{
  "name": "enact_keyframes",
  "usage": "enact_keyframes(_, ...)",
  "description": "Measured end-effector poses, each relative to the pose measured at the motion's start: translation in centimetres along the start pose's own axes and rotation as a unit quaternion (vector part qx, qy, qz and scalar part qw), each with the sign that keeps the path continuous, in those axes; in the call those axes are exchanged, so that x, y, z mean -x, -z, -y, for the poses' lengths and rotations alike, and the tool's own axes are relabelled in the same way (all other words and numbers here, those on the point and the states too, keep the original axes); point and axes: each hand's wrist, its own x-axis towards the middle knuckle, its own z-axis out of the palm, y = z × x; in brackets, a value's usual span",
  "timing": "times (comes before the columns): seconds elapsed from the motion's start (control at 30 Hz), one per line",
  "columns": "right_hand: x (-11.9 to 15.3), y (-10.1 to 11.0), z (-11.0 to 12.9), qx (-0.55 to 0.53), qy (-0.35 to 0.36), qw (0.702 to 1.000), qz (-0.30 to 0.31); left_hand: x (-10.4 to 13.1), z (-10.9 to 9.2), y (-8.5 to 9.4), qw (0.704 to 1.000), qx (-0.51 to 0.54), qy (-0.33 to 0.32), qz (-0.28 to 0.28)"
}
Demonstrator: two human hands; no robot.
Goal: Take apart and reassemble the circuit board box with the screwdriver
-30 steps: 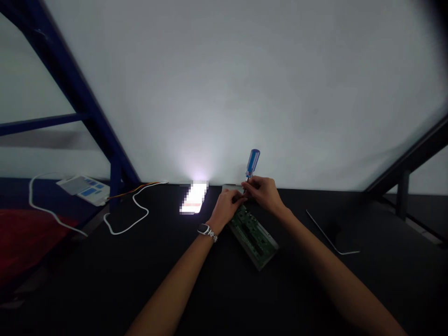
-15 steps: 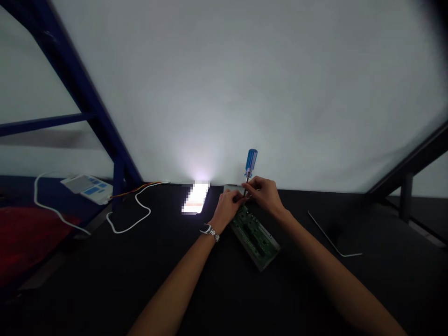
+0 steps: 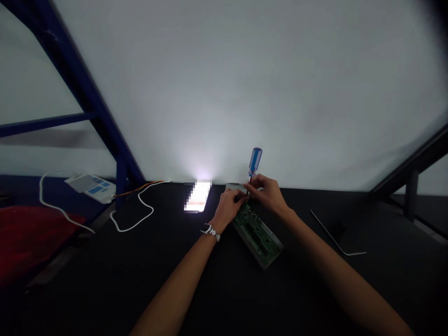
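Right hand (image 3: pixel 269 192) pinches screwdriver (image 3: pixel 255 161) by its shank; left hand (image 3: pixel 227 206) adjoins, grip unclear. Circuit board (image 3: pixel 261 235) — likely light, stiff, fragile — suits edge holds.

Left hand (image 3: pixel 229 205) curled beside right hand (image 3: pixel 268 192)

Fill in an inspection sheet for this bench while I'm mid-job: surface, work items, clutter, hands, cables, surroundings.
Surface: black tabletop, dimly lit.
Work items: blue-handled screwdriver, slightly tilted, handle up, tip hidden; green circuit board lying at an angle, far end partly hidden by the hands.
Clutter: glowing device, pixelated; bent rod at right.
Hands: right hand pinches the screwdriver's shaft; left hand is at the board's far end, grip unclear.
Cables: white cable and orange wires at left.
Surroundings: pale wall behind; blue frame and red material at left.
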Motion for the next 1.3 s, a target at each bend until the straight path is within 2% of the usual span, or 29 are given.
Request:
enact_keyframes(0.1, -0.1, -0.1, -0.1, 0.011, -0.012, 1.000, 0.000, 0.0, -0.1, 0.0, 1.000, 0.000, -0.003, 0.004)
enact_keyframes(0.37, 0.0, 0.6, 0.2, -0.013, 0.017, 0.997, 0.080, 0.1, 0.3, 0.0, 0.999, 0.019, -0.008, 0.032)
enact_keyframes(0.6, 0.1, 0.1, -0.1, -0.001, -0.005, 1.000, 0.013, 0.3, -0.1, -0.2, 1.000, 0.007, -0.016, -0.002)
enact_keyframes(0.8, -0.1, 0.4, -0.3, -0.013, -0.001, 0.998, 0.068, 0.3, 0.7, -0.3, 0.999, 0.005, -0.029, 0.033)
enact_keyframes(0.9, -0.1, 0.4, -0.2, -0.017, 0.007, 0.995, 0.093, 0.3, 0.7, -0.2, 0.999, 0.002, -0.027, 0.026)
enact_keyframes(1.13, 0.0, -0.1, -0.8, -0.005, -0.017, 1.000, 0.007, 0.5, 0.2, -0.7, 1.000, -0.008, -0.009, -0.018)
enact_keyframes(1.3, 0.0, 0.3, -0.7, -0.014, -0.006, 0.999, 0.037, 0.3, 0.6, -0.5, 0.999, 0.021, -0.033, 0.019)
